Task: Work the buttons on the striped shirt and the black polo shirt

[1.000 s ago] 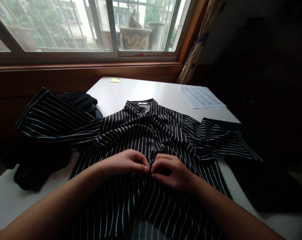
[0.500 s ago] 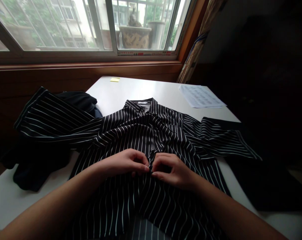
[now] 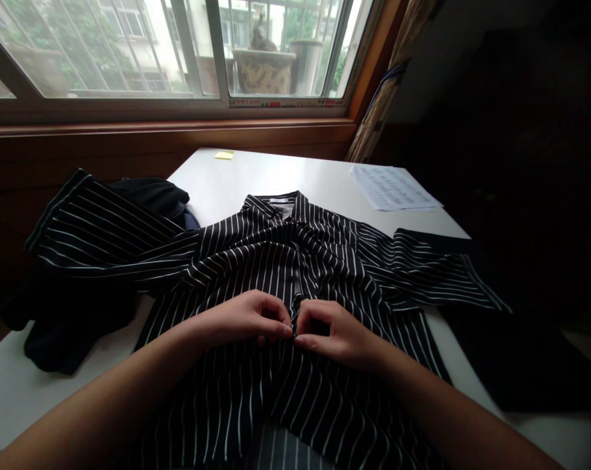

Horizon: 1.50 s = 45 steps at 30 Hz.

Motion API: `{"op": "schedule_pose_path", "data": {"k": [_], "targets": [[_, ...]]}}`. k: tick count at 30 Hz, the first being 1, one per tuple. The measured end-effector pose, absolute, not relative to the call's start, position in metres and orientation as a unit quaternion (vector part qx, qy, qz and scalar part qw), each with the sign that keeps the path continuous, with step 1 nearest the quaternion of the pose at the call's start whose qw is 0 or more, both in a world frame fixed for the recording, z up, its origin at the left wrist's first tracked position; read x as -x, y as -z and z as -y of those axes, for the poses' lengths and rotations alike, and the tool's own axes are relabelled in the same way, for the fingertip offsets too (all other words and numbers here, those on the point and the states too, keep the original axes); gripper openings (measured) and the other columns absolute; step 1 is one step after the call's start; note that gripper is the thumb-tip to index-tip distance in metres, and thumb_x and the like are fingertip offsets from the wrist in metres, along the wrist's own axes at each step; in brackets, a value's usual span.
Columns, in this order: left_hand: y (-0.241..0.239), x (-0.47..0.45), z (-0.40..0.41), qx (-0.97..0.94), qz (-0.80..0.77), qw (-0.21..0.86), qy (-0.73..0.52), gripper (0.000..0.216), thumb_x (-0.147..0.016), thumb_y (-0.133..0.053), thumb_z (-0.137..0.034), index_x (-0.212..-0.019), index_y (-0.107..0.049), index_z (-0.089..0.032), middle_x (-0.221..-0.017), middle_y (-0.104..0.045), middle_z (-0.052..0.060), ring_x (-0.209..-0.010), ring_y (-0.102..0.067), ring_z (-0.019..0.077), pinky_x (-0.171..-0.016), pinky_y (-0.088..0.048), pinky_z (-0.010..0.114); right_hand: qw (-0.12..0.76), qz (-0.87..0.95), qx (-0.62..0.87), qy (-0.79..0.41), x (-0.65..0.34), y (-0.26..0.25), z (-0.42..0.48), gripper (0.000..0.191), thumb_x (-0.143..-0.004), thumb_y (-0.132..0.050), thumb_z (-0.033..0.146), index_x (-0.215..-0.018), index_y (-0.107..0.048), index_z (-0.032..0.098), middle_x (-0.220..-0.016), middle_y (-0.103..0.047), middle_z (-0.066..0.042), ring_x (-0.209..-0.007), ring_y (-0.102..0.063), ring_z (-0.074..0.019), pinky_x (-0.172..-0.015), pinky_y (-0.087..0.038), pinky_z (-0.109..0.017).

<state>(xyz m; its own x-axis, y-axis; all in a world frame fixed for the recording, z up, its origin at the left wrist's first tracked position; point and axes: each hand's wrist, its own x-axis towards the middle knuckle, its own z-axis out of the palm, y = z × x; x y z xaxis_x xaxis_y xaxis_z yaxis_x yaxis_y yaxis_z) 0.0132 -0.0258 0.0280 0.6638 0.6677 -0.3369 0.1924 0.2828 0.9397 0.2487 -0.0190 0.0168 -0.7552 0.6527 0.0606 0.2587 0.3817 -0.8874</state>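
Observation:
A black shirt [image 3: 246,274] with white stripes lies front side up, its collar toward the window and its sleeves spread to both sides. At the middle of its front opening, my left hand [image 3: 256,318] pinches the cloth edge between thumb and forefinger. Just to the right, my right hand [image 3: 335,331] is closed in a pinch on the same edge, its fingertips almost touching the left ones. Any button between the fingertips is too small and hidden to make out. Below the hands the two front panels part a little near the hem.
Under the shirt is a white table [image 3: 295,168]. Dark clothing [image 3: 84,326] is heaped at the left, partly beneath a sleeve. Printed sheets [image 3: 393,188] lie at the back right, and a yellow sticky note [image 3: 224,155] at the back edge. Beyond stands a window [image 3: 143,52].
My right hand has shifted very slightly left, its fingertips closer to those of my left hand. The shirt lies as before.

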Motion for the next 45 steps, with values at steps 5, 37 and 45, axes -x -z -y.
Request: {"op": "schedule_pose_path", "data": {"k": [5,37,45], "targets": [[-0.027,-0.015,0.026,-0.582,-0.388,0.696,-0.165,0.018,-0.08,-0.074,-0.03,-0.087,-0.071,-0.015,-0.072,-0.062,-0.002,-0.061,-0.054,0.009,-0.054,-0.045,0.018,0.204,0.801,0.3,-0.476,-0.247,-0.016,0.019,0.009,-0.082,-0.071,0.022,-0.08,-0.065,0.017,-0.076,-0.061,0.0,-0.07,-0.057,-0.0125,-0.064,-0.044,-0.024],[-0.032,-0.004,0.022,-0.628,-0.401,0.658,-0.107,0.031,-0.081,-0.073,-0.044,-0.096,-0.071,-0.017,-0.073,-0.062,-0.001,-0.058,-0.055,0.0103,-0.053,-0.043,0.02,0.179,0.829,0.246,-0.468,-0.252,-0.019,0.011,0.014,-0.087,-0.071,0.031,-0.094,-0.071,0.019,-0.088,-0.067,-0.002,-0.082,-0.062,-0.0152,-0.078,-0.049,-0.029],[-0.036,0.001,0.02,-0.774,-0.359,0.515,-0.083,0.026,-0.082,-0.075,-0.042,-0.096,-0.076,-0.02,-0.089,-0.07,0.002,-0.081,-0.062,0.0164,-0.067,-0.045,0.022,0.187,0.823,0.251,-0.473,-0.253,-0.017,0.008,0.012,-0.088,-0.07,0.029,-0.093,-0.071,0.019,-0.088,-0.067,-0.002,-0.081,-0.063,-0.0145,-0.077,-0.049,-0.029]]}}
